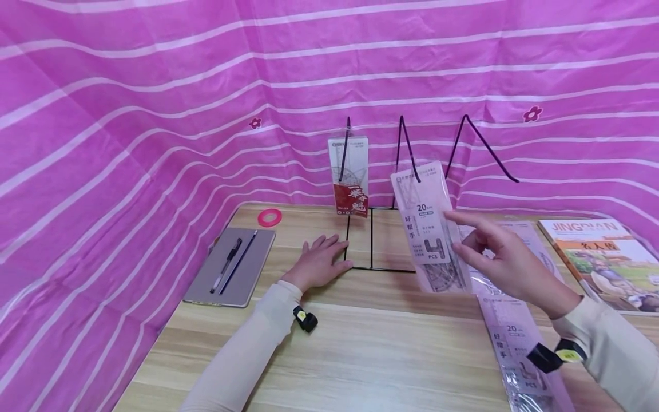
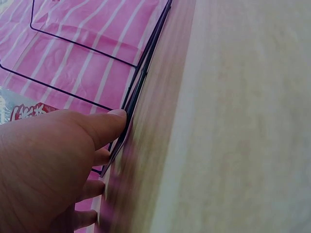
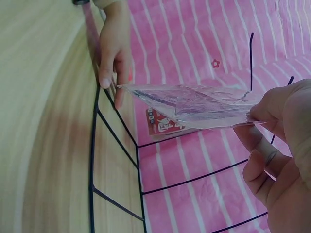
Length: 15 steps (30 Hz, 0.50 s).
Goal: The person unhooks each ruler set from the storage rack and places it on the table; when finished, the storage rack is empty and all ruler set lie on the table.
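My left hand (image 1: 323, 256) lies flat on the wooden table, its thumb (image 2: 104, 125) against the base of a black wire rack (image 1: 372, 240). A ruler pack with a red label (image 1: 350, 178) stands in the rack's left slot. To the right, my right hand (image 1: 465, 243) pinches a clear ruler-set pack (image 1: 428, 226) by its edge and holds it tilted over the rack's middle slot, index finger stretched out. The right wrist view shows that pack (image 3: 194, 104) side-on above the wire rack (image 3: 116, 131), with the left hand (image 3: 114, 53) beyond it.
Further clear ruler packs (image 1: 515, 337) lie on the table under my right forearm. A picture book (image 1: 602, 257) is at the far right. A grey notebook (image 1: 247, 274) with two pens and a pink tape ring (image 1: 270, 217) sit on the left. Pink striped cloth (image 1: 154, 114) walls the table.
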Motion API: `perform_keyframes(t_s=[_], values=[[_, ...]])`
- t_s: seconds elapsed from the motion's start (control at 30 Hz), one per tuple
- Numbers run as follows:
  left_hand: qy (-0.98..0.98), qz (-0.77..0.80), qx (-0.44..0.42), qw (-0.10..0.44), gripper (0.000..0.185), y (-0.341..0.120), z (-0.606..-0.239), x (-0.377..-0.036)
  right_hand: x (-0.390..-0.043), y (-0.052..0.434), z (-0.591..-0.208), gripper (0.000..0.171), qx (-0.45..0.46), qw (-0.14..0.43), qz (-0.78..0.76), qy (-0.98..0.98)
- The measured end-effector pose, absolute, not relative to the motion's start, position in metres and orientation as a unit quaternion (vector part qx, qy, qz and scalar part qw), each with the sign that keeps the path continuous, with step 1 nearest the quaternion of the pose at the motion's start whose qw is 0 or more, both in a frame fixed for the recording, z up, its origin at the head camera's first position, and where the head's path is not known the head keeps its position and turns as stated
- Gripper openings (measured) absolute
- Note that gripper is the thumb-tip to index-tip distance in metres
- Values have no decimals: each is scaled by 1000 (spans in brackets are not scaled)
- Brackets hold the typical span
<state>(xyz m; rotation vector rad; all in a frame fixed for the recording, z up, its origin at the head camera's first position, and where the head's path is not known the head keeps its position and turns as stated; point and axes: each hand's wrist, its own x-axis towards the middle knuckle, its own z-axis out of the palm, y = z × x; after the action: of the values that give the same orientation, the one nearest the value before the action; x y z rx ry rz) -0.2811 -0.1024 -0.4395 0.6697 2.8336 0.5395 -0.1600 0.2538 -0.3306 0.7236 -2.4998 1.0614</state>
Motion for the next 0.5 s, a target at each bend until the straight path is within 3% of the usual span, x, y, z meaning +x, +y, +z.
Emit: perform_keyframes(t_s=[0.5], values=[[954, 174, 229, 82, 69, -103, -443, -282, -114, 256, -341, 80, 308, 214, 361, -854]])
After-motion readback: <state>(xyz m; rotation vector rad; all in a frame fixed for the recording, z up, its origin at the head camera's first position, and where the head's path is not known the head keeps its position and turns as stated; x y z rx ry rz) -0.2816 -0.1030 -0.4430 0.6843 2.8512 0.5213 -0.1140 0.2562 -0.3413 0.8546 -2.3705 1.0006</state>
